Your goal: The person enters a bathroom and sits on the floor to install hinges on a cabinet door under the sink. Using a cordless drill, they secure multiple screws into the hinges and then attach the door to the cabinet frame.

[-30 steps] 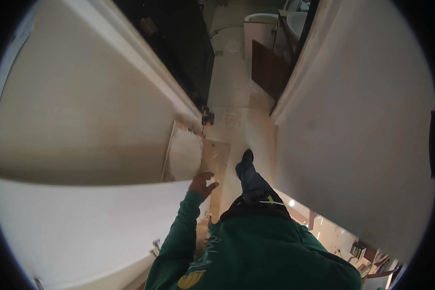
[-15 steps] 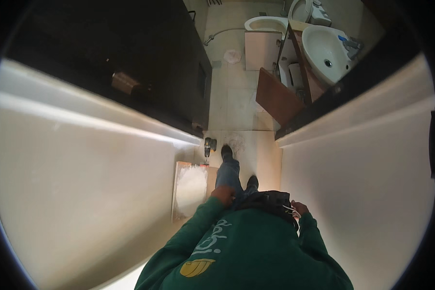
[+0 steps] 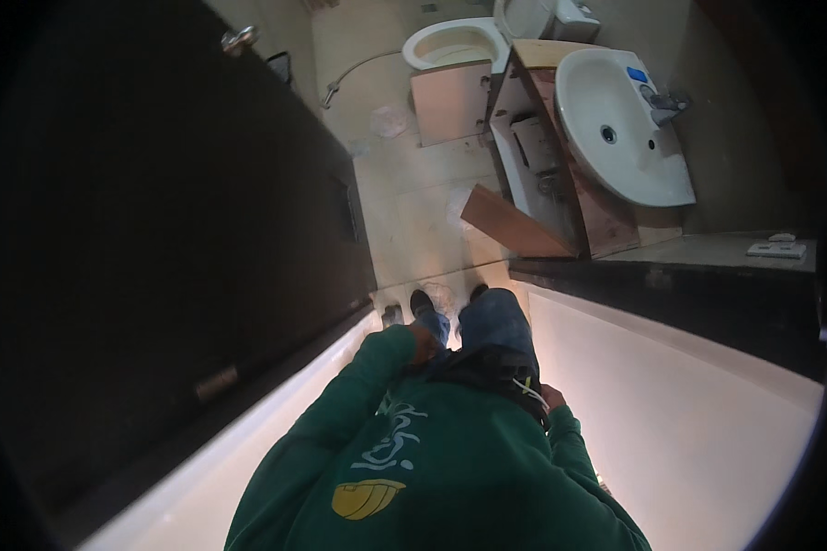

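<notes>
My left hand (image 3: 424, 344) hangs low in front of my left thigh, below the green sleeve. Its fingers are dark and blurred, so whether it holds anything does not show. My right hand (image 3: 553, 397) is down at my right hip, close to a black waist pouch (image 3: 501, 363) with a thin white cord (image 3: 531, 395) looping out of it. The pouch and my body hide most of its fingers. Just beyond my left forearm a cordless drill (image 3: 392, 315) stands on the floor, partly covered by the sleeve.
A dark door (image 3: 165, 239) stands open on the left. Past the threshold, a brown cabinet door (image 3: 515, 225) and a lighter one (image 3: 452, 101) swing out under the white sink (image 3: 606, 101). Farther back are a toilet (image 3: 455, 41) and a hose (image 3: 358, 72) on the tiles.
I have stepped closer to the doorway, and my view has turned. The sink and cabinet appear nearer. The white-patched board by the left wall has left view. Both hands stay low at my waist.
</notes>
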The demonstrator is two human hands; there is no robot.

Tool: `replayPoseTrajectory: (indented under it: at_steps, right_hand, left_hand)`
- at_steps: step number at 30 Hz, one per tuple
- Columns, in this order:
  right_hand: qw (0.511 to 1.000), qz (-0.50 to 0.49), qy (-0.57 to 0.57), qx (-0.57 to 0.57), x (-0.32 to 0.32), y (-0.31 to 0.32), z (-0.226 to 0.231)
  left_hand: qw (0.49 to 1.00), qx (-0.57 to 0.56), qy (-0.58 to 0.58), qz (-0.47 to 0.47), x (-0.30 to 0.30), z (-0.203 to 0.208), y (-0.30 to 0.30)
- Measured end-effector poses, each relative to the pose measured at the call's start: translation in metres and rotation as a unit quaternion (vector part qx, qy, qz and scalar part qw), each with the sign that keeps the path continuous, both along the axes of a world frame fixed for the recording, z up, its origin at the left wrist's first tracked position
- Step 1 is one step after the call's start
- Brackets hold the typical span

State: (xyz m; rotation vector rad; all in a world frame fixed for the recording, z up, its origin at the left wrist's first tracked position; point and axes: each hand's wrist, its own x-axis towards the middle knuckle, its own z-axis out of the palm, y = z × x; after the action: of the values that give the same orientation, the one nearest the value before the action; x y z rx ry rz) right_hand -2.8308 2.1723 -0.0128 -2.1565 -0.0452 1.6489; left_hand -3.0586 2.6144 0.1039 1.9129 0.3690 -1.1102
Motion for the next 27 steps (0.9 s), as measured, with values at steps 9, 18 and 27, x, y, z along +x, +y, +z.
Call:
replayPoseTrajectory:
  at_steps: [9,18,27]
  right_hand:
    - [0.976,-0.204,0.066,-0.037,0.009,0.111,-0.043]
    - [0.912,-0.381,0.13,0.074,0.064,0.2,-0.055]
    - [0.832,-0.538,0.122,0.063,0.018,0.26,-0.057]
  left_hand:
    - [0.994,0.084,0.065,-0.028,0.109,-0.016,0.139]
    - [0.995,0.079,-0.008,-0.064,0.175,-0.04,0.227]
    - [0.97,-0.048,-0.115,-0.209,0.227,-0.1,0.325]
